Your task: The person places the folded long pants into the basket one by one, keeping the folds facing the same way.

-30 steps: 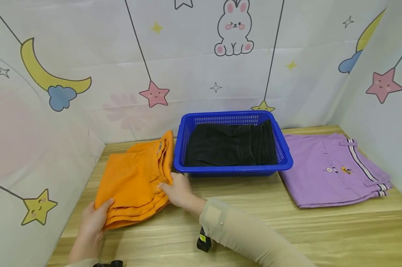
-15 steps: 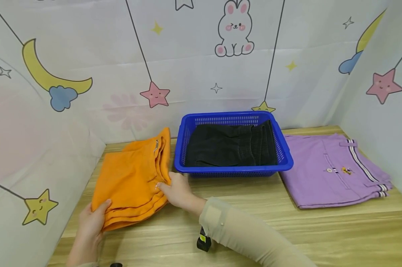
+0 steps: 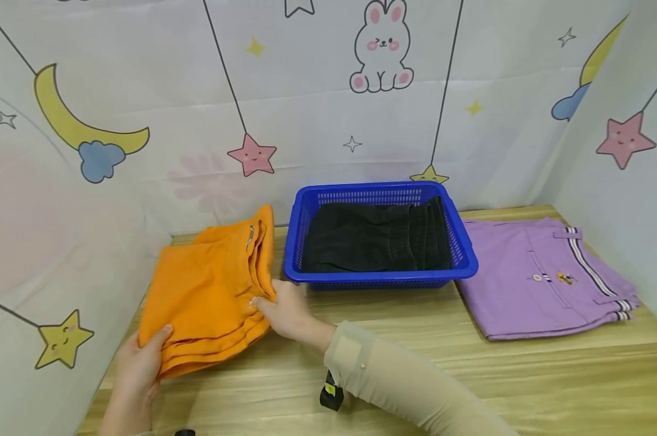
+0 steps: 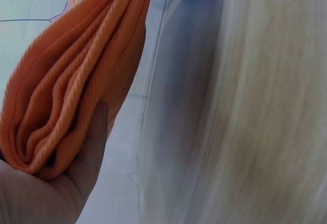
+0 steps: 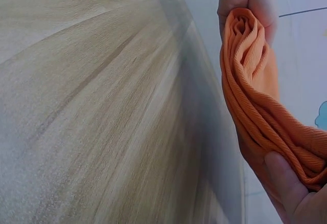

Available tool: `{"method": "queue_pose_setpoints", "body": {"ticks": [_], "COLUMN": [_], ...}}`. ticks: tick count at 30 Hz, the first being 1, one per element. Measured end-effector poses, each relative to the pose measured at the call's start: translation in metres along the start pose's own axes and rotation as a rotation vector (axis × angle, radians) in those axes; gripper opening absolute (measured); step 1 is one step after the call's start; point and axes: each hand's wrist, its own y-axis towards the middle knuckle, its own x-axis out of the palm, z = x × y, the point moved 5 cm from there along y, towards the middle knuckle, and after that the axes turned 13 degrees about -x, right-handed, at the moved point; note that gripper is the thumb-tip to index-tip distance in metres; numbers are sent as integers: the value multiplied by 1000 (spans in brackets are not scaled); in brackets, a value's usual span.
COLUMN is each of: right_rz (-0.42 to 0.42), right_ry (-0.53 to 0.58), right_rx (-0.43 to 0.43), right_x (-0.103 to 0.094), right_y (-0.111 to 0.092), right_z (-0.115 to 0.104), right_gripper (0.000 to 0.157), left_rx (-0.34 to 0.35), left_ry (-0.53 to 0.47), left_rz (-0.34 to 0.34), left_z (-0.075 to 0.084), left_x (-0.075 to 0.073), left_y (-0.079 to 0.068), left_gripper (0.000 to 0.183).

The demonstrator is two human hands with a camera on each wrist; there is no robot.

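Folded orange trousers [image 3: 197,290] are held between my two hands, left of the basket in the head view. My left hand [image 3: 137,366] grips their near left corner, thumb on top. At the near end of the waistband, my right hand [image 3: 290,309] pinches the layers with its thumb over them. In the left wrist view, the stacked folds of the trousers [image 4: 76,81] rise from the left hand [image 4: 76,188]. The right wrist view has the folded edge of the trousers [image 5: 260,101] running between both hands, apart from the tabletop. The fingers beneath the cloth are hidden.
A blue plastic basket [image 3: 382,276] with folded black trousers [image 3: 372,239] inside stands at the back middle. Folded purple trousers [image 3: 524,272] lie right of it on the wooden table [image 3: 415,327]. Patterned white cloth walls [image 3: 306,109] border the table at the back and sides.
Both hands have shifted the orange trousers a little to the left, widening the gap to the basket. The left hand moved further than the right. The basket and purple trousers have stayed put.
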Motion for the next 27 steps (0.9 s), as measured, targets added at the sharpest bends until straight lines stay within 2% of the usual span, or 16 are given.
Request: {"method": "queue_pose_setpoints", "body": {"ticks": [7,20,27], "right_rz": [-2,4,11], "right_ry": [-8,35,43], "right_rx": [-2,-27,-45], "right_x": [-1,-5,-8], "right_y": [-1,-1,-1], "right_z": [-1,-7,-9], "right_gripper": [12,18,19], "left_rx": [-6,-10,-2], "left_ry": [2,-64,-39], "left_rz": [3,-19,-13], "left_z": [1,7,11], "left_x": [-1,0,2], "left_y": [-3,-9,-11], "left_gripper": [61,48,63]}}
